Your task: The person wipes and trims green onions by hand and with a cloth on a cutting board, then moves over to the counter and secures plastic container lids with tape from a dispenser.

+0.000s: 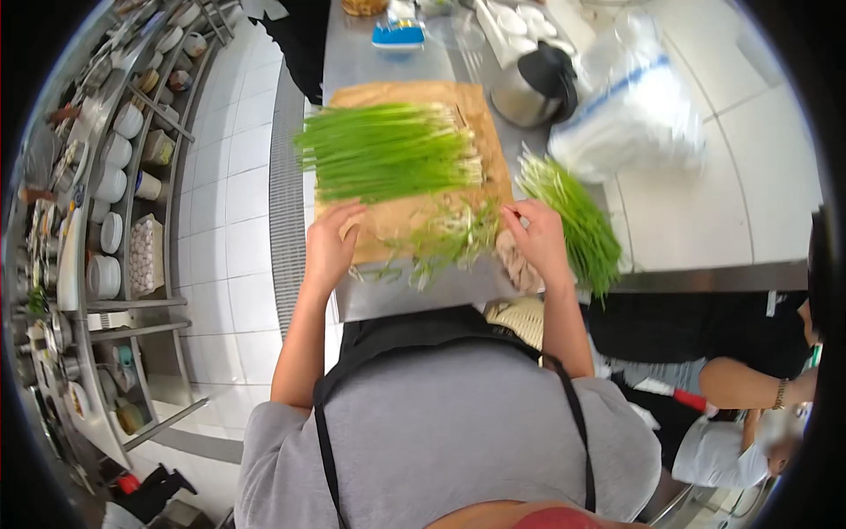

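Long green stalks with pale ends (388,150) lie side by side across brown paper (370,225) on a metal table. Below them, loose trimmings and thin leaves (449,234) are scattered near the table's front edge. My left hand (335,236) is at the paper's left edge, just below the stalks, fingers apart and holding nothing visible. At the paper's right edge is my right hand (536,231), thumb and forefinger curved toward each other; what lies between them is too small to tell. A crumpled beige cloth (518,263) is beside it, and a second green bunch (577,220) lies to its right.
A steel jug with a black lid (536,84), a clear plastic bag (630,123) and a white tray (520,26) stand beyond the second bunch. A blue box (398,35) is at the back. Shelves (132,176) line the left. Other people stand at right and top left.
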{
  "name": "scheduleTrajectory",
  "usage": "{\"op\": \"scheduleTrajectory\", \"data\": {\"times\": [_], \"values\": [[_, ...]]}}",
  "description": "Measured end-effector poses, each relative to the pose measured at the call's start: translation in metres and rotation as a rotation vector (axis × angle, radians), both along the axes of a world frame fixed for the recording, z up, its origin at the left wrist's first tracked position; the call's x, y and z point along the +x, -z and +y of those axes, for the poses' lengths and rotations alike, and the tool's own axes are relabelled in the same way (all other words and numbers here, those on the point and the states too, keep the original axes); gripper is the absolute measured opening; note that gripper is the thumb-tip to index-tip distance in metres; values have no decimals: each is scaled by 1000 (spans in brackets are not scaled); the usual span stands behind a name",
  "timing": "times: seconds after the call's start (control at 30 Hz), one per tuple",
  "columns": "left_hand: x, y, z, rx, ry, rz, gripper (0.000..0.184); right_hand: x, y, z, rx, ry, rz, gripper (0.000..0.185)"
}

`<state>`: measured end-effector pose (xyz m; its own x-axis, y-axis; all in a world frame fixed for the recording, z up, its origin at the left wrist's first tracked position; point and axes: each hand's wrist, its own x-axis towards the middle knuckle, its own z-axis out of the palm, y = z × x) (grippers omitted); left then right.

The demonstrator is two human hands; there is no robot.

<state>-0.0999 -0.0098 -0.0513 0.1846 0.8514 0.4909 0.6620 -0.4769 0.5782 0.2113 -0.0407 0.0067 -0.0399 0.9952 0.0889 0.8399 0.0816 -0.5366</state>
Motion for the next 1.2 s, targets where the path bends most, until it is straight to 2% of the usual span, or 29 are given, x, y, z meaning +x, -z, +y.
{"op": "scheduleTrajectory", "data": {"times": [0.1,0.2,0.23,0.27,0.33,0.4,0.43,0.47,0.53,0.6,0.67,0.7,0.77,0.8,0.87,0.93,0.97,1.0,1.03,1.07,1.13,1.17,1.2], "values": [[-2,-21,-8,-402,-127,-354,12,-38,-24,23,-146,31,-39,18],[-34,-22,-4,-338,-241,-109,21,-92,5,44,519,-109,330,14],[-46,-15,-2,-94,-264,-107,37,-113,5,52,589,-130,299,14],[-61,-10,0,-142,-298,-128,37,-136,5,60,658,-149,269,14],[-99,0,1,-246,-355,-162,37,-166,2,70,607,-240,189,10],[-142,16,1,-273,-312,-245,24,-193,-2,80,374,-382,85,21],[-166,21,-1,-286,-288,-284,19,-218,-4,83,302,-347,145,31],[-190,22,-5,-333,-328,-221,15,-243,-5,85,232,-308,204,43],[-236,23,-9,-430,-411,-96,26,-299,-20,86,232,-266,290,42],[-283,40,-10,-115,-392,108,41,-348,5,104,693,-365,256,36],[-334,65,-23,43,-398,373,52,-378,25,103,747,-475,57,40],[-359,78,-27,60,-411,534,55,-390,49,101,489,-460,33,42],[-413,115,-49,-376,-373,573,60,-413,90,93,20,-424,13,49],[-440,138,-44,-796,-340,425,61,-426,102,89,-182,-392,-3,52],[-461,167,-51,-1235,-394,185,63,-449,117,83,-419,-351,33,62],[-469,188,-85,-1284,-543,79,65,-464,158,77,-466,-363,77,73],[-480,233,-107,-1145,-460,151,68,-464,191,72,-453,-361,104,79],[-490,277,-130,-999,-388,230,71,-469,232,78,-604,-324,26,83],[-511,341,-149,-1173,-371,185,77,-474,263,77,-760,-307,-42,87],[-527,396,-165,-1346,-358,153,83,-479,263,62,-866,-263,-73,88],[-524,383,-176,-1479,-256,282,83,-486,246,58,-1058,-213,-159,91],[-521,373,-181,-1530,-215,325,83,-490,262,46,-1170,-281,-87,89],[-519,366,-178,-1548,-182,347,83,-493,268,33,-1223,-411,-175,73]]}}
